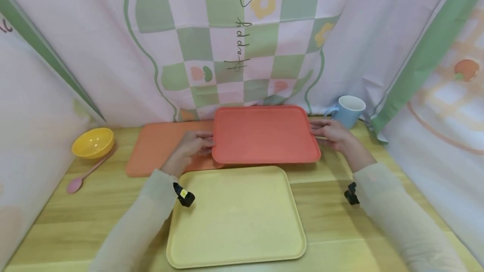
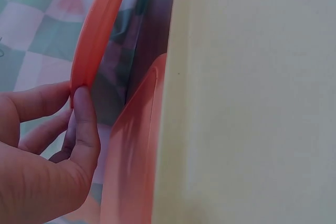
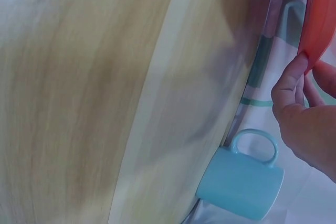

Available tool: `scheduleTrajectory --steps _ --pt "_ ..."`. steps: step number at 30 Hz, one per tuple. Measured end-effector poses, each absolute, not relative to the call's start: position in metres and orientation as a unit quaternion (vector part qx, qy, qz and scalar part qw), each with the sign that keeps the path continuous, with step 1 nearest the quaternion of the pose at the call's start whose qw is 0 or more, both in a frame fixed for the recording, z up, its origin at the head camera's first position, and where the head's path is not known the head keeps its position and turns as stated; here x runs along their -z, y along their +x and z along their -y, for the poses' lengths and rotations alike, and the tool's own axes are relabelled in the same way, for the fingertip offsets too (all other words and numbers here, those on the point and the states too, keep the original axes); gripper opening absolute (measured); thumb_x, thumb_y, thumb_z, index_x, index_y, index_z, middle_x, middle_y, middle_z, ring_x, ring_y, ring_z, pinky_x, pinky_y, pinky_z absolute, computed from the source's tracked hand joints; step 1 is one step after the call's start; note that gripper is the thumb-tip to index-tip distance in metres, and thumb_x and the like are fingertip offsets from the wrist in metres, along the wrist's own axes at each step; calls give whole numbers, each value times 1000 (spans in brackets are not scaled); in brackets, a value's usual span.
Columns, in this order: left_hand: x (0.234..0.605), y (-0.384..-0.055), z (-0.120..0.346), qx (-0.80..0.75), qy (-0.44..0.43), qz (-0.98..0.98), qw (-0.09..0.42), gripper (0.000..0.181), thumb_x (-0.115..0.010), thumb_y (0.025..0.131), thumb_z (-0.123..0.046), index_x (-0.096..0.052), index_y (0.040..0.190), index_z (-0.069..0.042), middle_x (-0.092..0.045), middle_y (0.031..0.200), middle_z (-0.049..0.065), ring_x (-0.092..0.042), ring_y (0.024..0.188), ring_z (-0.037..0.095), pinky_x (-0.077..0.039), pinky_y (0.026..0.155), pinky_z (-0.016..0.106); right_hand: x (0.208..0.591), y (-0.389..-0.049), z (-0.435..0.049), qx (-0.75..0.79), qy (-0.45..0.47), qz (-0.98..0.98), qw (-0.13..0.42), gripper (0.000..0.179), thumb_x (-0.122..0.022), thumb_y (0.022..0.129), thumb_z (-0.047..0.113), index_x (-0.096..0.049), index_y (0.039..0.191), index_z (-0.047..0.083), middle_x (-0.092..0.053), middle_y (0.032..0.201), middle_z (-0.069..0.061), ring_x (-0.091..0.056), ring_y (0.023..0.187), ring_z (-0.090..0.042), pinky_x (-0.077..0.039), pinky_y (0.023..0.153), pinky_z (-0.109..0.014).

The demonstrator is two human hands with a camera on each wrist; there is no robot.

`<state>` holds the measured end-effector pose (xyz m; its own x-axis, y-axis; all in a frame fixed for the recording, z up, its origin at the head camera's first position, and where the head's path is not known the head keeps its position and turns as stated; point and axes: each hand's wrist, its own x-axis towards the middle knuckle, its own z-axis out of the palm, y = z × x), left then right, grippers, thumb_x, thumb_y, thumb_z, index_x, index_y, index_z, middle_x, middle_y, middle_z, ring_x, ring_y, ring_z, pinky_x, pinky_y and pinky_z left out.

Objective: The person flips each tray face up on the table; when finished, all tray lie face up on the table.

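Note:
Both hands hold a red tray (image 1: 264, 135) above the back of the wooden table, one at each short side. My left hand (image 1: 193, 145) pinches its left edge; the left wrist view shows thumb and fingers (image 2: 85, 124) on the rim. At the opposite edge my right hand (image 1: 330, 132) pinches the rim, also seen in the right wrist view as the right hand (image 3: 310, 114). An orange tray (image 1: 159, 148) lies on the table to the left, partly covered by the red one. Nearer the body lies a pale yellow tray (image 1: 238, 217).
A light blue mug (image 1: 348, 114) stands at the back right, close to my right hand. At the left are a yellow bowl (image 1: 93, 143) and a pink spoon (image 1: 75, 184) on the table (image 1: 332, 221). A checkered curtain (image 1: 261, 41) hangs right behind the table.

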<state>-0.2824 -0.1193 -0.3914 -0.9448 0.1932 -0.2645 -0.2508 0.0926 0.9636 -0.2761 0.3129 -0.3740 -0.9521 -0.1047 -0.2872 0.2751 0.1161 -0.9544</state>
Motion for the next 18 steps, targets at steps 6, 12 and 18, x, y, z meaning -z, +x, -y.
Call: scheduleTrajectory --steps 6,12,18 --pt "396 -285 110 -675 -12 -718 168 42 -66 93 7 -59 135 7 -69 109 14 -70 79 13 -60 83 33 375 -276 -321 667 64 -729 140 64 -55 100 -7 -23 156 -9 -68 94 13 -66 91 -1 -56 86 -25" --pt "398 -285 103 -671 -3 -722 168 39 -65 94 7 -62 132 8 -68 116 19 -71 80 15 -61 79 32 376 -276 -328 657 68 -738 138 63 -53 101 -5 -22 156 -10 -67 94 16 -64 91 1 -55 88 -24" --pt "400 -285 98 -669 4 -723 170 39 -64 94 8 -60 133 10 -67 119 22 -71 80 16 -61 82 35 381 -278 -332 660 70 -735 139 63 -53 101 -6 -20 155 -12 -67 92 15 -64 90 2 -56 83 -22"
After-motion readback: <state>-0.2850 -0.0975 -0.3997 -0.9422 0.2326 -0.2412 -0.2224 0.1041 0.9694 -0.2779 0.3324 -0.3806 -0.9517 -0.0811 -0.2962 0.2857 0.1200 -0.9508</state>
